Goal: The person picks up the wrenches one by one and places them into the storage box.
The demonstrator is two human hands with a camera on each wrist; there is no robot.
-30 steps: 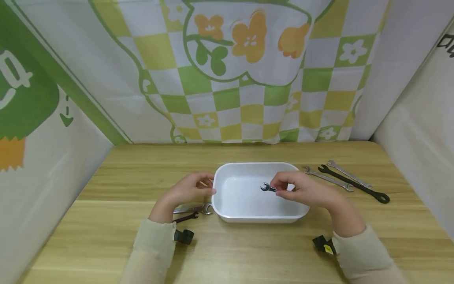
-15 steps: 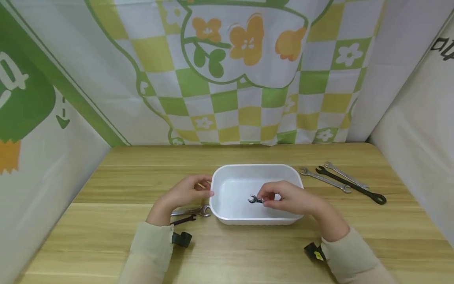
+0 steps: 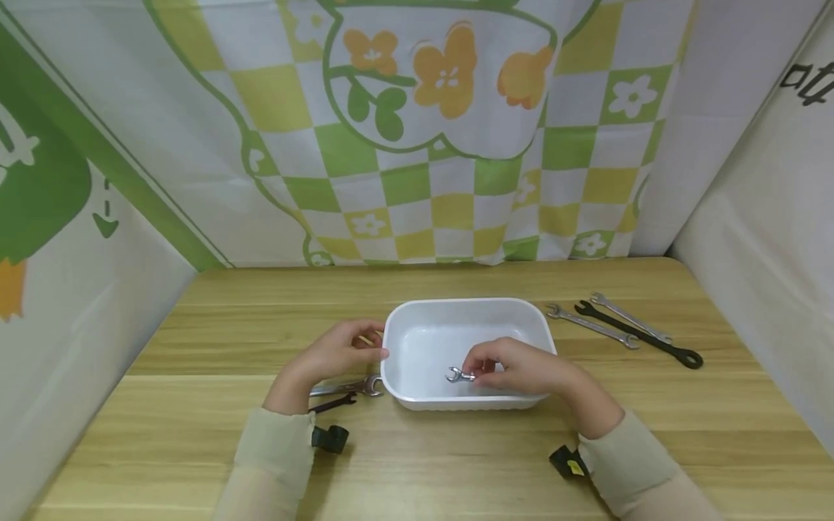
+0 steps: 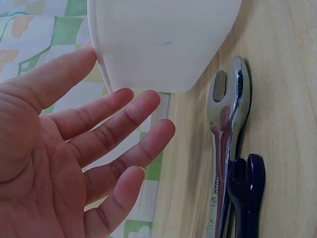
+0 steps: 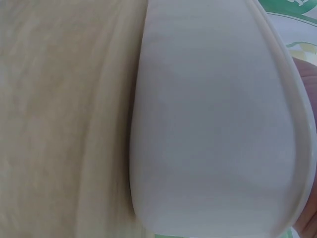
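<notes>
A white rectangular bin stands on the wooden table. My right hand reaches over its right side and pinches a small silver wrench, open end pointing left, low inside the bin. Whether the wrench touches the bin's floor I cannot tell. At the bin's left end, the thumb and loosely extended fingers of my left hand touch the rim and lie by the outer wall. Beside that hand lie a larger silver wrench and a dark wrench. In the right wrist view the bin's wall hides most of the right hand.
Right of the bin lie two silver wrenches, one nearer and one farther back, with a long black wrench between them. A patterned cloth hangs behind the wooden table.
My right hand has moved left and lower into the bin, carrying the small wrench with it. The left hand stays at the bin's left end. The head view has shifted slightly.
</notes>
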